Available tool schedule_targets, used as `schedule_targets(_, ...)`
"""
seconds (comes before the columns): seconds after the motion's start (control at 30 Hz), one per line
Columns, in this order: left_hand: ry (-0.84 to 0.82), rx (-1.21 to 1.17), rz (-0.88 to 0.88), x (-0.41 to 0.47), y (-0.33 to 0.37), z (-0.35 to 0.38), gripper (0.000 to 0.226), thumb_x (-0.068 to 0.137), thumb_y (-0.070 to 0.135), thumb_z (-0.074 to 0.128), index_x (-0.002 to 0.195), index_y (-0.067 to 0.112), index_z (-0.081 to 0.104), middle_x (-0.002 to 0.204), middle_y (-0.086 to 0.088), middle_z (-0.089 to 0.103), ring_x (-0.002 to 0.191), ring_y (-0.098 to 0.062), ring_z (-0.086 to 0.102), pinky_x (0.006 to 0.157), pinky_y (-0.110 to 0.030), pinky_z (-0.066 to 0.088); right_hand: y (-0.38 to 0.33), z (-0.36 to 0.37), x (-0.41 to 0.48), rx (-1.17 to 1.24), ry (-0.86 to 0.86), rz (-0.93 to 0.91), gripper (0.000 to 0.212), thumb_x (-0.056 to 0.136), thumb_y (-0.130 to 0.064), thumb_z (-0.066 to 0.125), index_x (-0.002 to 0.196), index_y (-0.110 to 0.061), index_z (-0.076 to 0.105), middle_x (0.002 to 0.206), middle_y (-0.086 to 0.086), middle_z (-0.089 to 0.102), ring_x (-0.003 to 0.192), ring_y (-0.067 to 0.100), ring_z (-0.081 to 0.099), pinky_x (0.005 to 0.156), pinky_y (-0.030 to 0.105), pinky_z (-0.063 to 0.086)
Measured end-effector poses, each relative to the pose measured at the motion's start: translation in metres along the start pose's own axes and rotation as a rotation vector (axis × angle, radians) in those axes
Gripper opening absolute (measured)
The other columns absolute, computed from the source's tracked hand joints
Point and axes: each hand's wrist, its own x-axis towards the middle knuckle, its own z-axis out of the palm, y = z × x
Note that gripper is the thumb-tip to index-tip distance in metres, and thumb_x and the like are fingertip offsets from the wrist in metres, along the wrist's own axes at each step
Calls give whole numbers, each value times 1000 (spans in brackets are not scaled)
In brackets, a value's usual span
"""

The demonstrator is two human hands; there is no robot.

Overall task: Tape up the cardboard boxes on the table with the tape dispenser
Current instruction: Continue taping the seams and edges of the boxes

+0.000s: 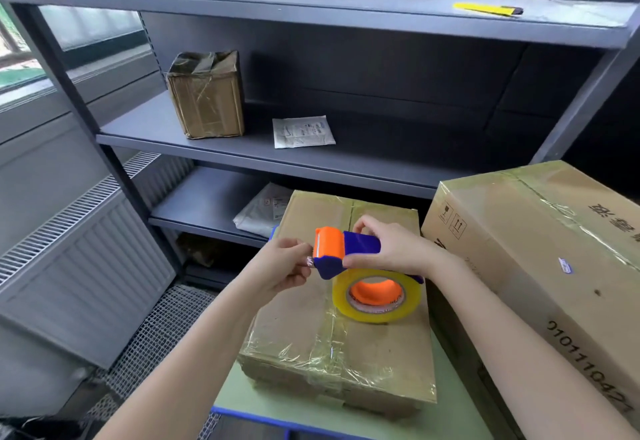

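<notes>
grey shelving stands behind a green table. right hand grips the tape dispenser above the smaller cardboard box; left hand fingers pinch the tape end at the cutter. risk: tape may crumple or stick to itself if pulled crooked.

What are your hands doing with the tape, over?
Right hand grips tape dispenser. Left hand pinches tape end. Both over small box. Nothing blocking.
</notes>
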Motion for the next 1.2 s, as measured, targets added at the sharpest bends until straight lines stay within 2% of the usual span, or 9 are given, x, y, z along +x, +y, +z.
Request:
schedule_targets(0.1, 60, 106, 11, 3, 1, -2, 17, 93, 7, 40, 80, 10, 51, 60, 0, 49, 47, -9, 42, 45, -16, 36, -4, -1, -10, -221, -17, -78, 86, 61, -62, 77, 130, -31, 36, 118, -8, 50, 103, 13, 52, 86, 33, 50)
schedule_targets(0.27, 87, 254, 66, 6, -8, -11, 21, 95, 11, 41, 76, 12, 50, 54, 2, 42, 40, -7, 33, 39, -14, 26, -13, 28, -18, -525, 159, -106, 59, 75, -37, 70, 121, -25, 35, 107, -3, 54, 96, 22, 56, 69, 31, 42)
schedule_targets(0.37, 154, 300, 116, 8, -18, -15, 27, 94, 12, 45, 67, 12, 46, 43, 7, 38, 40, -8, 30, 38, -16, 23, -21, 33, -17, -577, 174, -124, 57, 77, -40, 68, 122, -23, 36, 108, -2, 56, 92, 23, 55, 67, 29, 37)
schedule_targets(0.47, 214, 369, 158, 8, -24, -20, 30, 92, 6, 45, 62, 12, 43, 41, 7, 37, 42, -9, 30, 39, -15, 25, -31, 31, -15, -621, 142, -157, 58, 77, -40, 67, 122, -23, 35, 104, 0, 59, 82, 22, 52, 66, 30, 43)
schedule_targets(0.63, 19, 99, 88, -7, -36, -38, 36, 96, -4, 37, 63, 9, 42, 51, 1, 31, 38, -4, 24, 36, -11, 23, -50, 32, -25, -567, 43, -127, 58, 73, -49, 68, 115, -22, 39, 94, 1, 60, 80, 26, 57, 68, 34, 50)
schedule_targets(0.7, -15, 27, 93, -15, -43, -51, 36, 99, 2, 39, 64, 9, 41, 52, 0, 29, 38, -5, 23, 35, -12, 21, -57, 33, -32, -532, 33, -146, 57, 72, -58, 66, 112, -24, 43, 90, -1, 60, 78, 23, 57, 66, 33, 49)
schedule_targets(0.83, 90, 31, 130, -35, -52, -88, 32, 98, 15, 47, 67, 6, 43, 48, -1, 34, 35, -3, 29, 33, -11, 22, -64, 36, -50, -460, -9, -170, 48, 75, -56, 64, 113, -32, 48, 88, -6, 61, 76, 17, 56, 66, 31, 49)
schedule_targets(1.03, 219, 265, 48, -55, -88, -138, 29, 97, 21, 51, 73, 5, 52, 57, -1, 50, 43, -7, 35, 42, -15, 31, -57, 39, -69, -611, -96, -110, 79, 70, -75, 58, 139, -46, 32, 87, -14, 53, 75, 9, 48, 63, 25, 39)
schedule_targets(1.2, 261, 420, 52, -40, -117, -132, 28, 97, 23, 51, 73, 7, 52, 58, 1, 52, 47, -12, 36, 46, -22, 31, -64, 54, -72, -679, -77, -108, 73, 75, -80, 44, 141, -55, 24, 68, -16, 43, 65, 7, 40, 53, 21, 32)
